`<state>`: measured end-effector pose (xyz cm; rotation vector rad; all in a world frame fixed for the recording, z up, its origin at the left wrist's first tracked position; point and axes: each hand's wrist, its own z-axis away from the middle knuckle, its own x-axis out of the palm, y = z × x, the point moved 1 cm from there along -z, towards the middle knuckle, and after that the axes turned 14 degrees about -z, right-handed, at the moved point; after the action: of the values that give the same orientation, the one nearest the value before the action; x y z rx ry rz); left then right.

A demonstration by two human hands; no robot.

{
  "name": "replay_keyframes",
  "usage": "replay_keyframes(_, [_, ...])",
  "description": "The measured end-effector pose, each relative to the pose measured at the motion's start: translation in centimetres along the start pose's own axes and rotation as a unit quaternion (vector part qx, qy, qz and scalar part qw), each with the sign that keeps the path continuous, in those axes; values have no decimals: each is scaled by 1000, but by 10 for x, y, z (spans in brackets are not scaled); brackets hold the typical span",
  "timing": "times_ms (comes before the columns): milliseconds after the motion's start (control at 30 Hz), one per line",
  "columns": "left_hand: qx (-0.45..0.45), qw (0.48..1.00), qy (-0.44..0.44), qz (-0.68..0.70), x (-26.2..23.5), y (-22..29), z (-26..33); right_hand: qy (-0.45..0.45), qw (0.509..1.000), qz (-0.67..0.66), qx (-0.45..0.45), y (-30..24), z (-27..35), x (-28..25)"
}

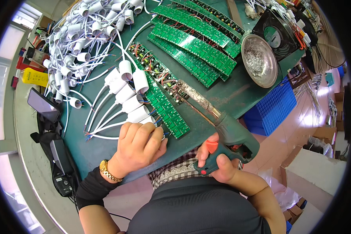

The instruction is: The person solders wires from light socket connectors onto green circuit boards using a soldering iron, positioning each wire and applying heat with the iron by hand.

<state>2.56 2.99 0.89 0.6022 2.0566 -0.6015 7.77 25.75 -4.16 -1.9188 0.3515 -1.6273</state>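
My right hand grips a dark green soldering gun by its handle, a finger at the orange trigger. Its long, worn metal barrel points up and left, the tip over a narrow green circuit board with wires and small parts along one side. Beside that board lies a row of white cylindrical connectors on white cables, their thin wire ends reaching its edge. My left hand is closed at the near end of this row, fingers curled down by the board; what they pinch is hidden.
Several more circuit boards lie stacked at the back. A metal dish with silvery bits stands on the right, before a black fan. A large pile of white cabled connectors fills the back left, near a phone. A blue crate sits beyond the right table edge.
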Motion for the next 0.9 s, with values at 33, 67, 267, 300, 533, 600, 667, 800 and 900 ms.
replay_keyframes(33, [-3, 1000, 1, 13, 1, 1, 1, 0, 1000, 2, 2, -1, 1, 0])
replay_keyframes(67, [-5, 1000, 3, 28, 3, 1, 1, 2, 1000, 5, 2, -2, 2, 0])
replay_keyframes(267, [-50, 999, -18, -4, 1, 7, 0, 2, 1000, -5, 15, -4, 6, -3])
replay_keyframes(300, [-52, 999, -15, -4, 2, 7, 0, 1, 1000, -2, 15, -5, 7, -3])
replay_keyframes(533, [-23, 998, 57, -3, 7, 3, -3, 0, 999, 10, 37, -8, 10, -3])
replay_keyframes(600, [-35, 997, 70, -1, 10, 2, -2, 1, 999, 6, 44, -8, 11, -2])
replay_keyframes(667, [-42, 997, 64, 12, 12, 4, -2, 38, 997, 12, 73, -8, 14, -2])
replay_keyframes(800, [-51, 997, 54, 36, 16, 5, -3, -93, 967, 222, 82, -29, 9, -2])
replay_keyframes(900, [-57, 996, 51, 39, 16, 4, -3, -161, 804, 567, 85, -36, 30, -12])
